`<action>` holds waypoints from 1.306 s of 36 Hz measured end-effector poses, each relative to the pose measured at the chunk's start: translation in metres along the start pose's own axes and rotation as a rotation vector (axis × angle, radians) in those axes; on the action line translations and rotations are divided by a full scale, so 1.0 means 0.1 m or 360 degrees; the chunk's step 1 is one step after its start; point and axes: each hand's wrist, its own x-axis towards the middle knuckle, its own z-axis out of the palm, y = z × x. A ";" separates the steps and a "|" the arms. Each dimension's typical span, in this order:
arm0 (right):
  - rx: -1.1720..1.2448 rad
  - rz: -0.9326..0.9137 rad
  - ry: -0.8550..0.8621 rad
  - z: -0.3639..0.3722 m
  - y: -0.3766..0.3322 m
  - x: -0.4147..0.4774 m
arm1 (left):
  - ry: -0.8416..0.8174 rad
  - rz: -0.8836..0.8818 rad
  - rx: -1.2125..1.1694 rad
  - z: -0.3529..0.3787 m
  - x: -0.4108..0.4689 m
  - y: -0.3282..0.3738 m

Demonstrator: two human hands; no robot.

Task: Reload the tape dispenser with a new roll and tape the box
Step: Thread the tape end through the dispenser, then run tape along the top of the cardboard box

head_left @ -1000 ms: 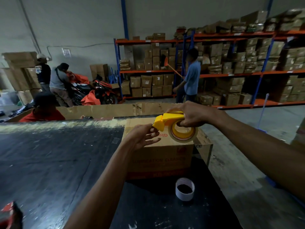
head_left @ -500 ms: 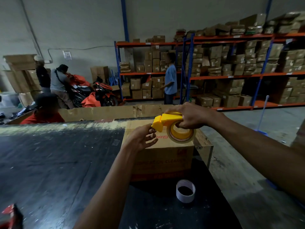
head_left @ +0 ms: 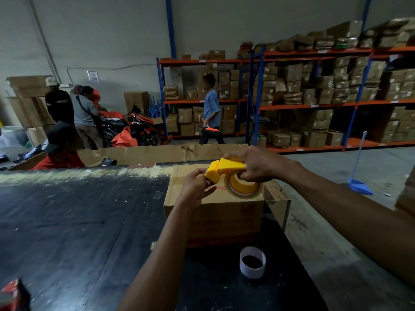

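A yellow tape dispenser (head_left: 226,168) with a roll of clear tape (head_left: 244,189) on it hovers just above a brown cardboard box (head_left: 224,216) on the black table (head_left: 78,221). My right hand (head_left: 258,167) grips the dispenser from above, fingers through the roll. My left hand (head_left: 195,187) pinches at the dispenser's front end, where the tape comes out; the tape end itself is too thin to make out. An empty white tape core (head_left: 252,264) stands on the table in front of the box.
A red-and-black object (head_left: 13,295) lies at the table's near left corner. Flat cardboard (head_left: 157,153) leans along the far edge, a seated person (head_left: 60,149) behind it. Further back are people, a motorcycle (head_left: 139,129), box-filled shelving (head_left: 314,97) and a blue dustpan (head_left: 359,185).
My left hand has closed in on the dispenser's front end, thumb and fingers now pinched together. The person in blue has walked left along the shelves.
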 end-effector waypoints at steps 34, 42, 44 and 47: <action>0.0015 0.0638 0.0178 0.34 -0.64 -0.88 | -0.0805 0.0299 0.1299 0.10 0.91 0.36; 0.0088 0.0765 0.0120 0.43 -0.74 -0.88 | -0.0829 0.0119 0.1212 0.27 1.23 0.22; 0.0088 0.0805 0.0101 0.44 -0.73 -0.83 | -0.0781 0.0245 0.1322 0.33 1.35 0.16; 0.0084 0.0859 0.0099 0.46 -0.69 -0.72 | -0.0693 0.0540 0.1567 0.40 1.51 0.01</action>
